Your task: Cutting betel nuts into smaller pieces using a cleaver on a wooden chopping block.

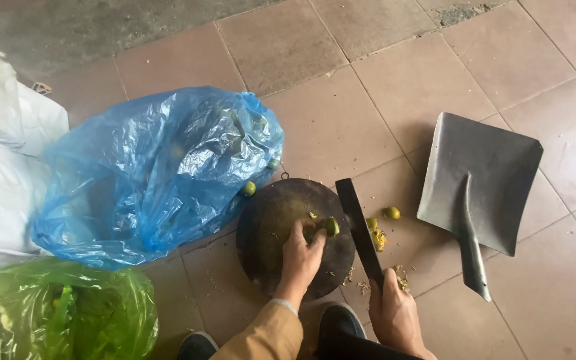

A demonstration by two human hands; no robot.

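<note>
I see the round chopping board (pixel 281 233) at lower centre of the frame, on the tiled floor (pixel 395 93). My left hand (pixel 300 257) rests on it, pinning a small fruit (pixel 331 227) near its right edge. Just right of the board, my right hand (pixel 393 310) holds a cleaver (pixel 360 230). Cut pieces (pixel 385 223) lie right of the blade, a shovel head (pixel 478 180) further right. A large bag (pixel 155 167) sits left of the board, a smaller bag (pixel 68 310) at lower left.
</note>
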